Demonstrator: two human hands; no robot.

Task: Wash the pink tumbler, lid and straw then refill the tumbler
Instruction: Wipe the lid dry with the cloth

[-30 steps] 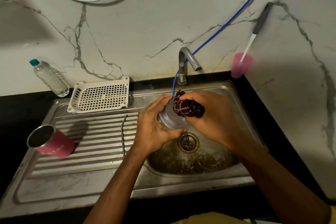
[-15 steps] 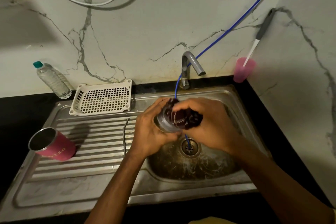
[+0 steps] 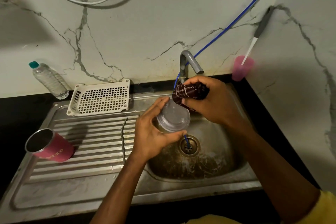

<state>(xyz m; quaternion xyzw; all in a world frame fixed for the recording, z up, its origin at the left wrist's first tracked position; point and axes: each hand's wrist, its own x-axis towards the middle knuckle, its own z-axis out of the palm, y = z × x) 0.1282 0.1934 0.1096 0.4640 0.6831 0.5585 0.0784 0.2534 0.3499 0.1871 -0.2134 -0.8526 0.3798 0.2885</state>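
Steel sink [image 3: 181, 192] fills the lower frame, basin [image 3: 209, 162] centre right, ribbed draining side [image 3: 87, 152] to the left. Over the basin, two hands at work: the right hand [image 3: 220, 105] is curled round a bunched, dark patterned cloth [image 3: 190, 92] just under the tap [image 3: 189, 62]. The left hand [image 3: 151, 132] pinches the lid [image 3: 173, 119] by its rim, thumb low, fingers over the top edge. Far left on the draining side lies the pink tumbler [image 3: 52, 148], on its side, steel mouth facing left and up, well apart from both hands. Steel-lined, so I'd call it stiff and fairly light, wet and ready to roll: take it round the body. Now the lid: clear round plastic, tilted towards us above the drain [image 3: 189, 146], the cloth touching its upper edge. Light, rigid, slippery when wet, I'd say, so that rim grip suits it. Smallest, the straw [image 3: 124, 136]: thin bent metal lying across the ribs, between tumbler and basin. Lift it by the middle.
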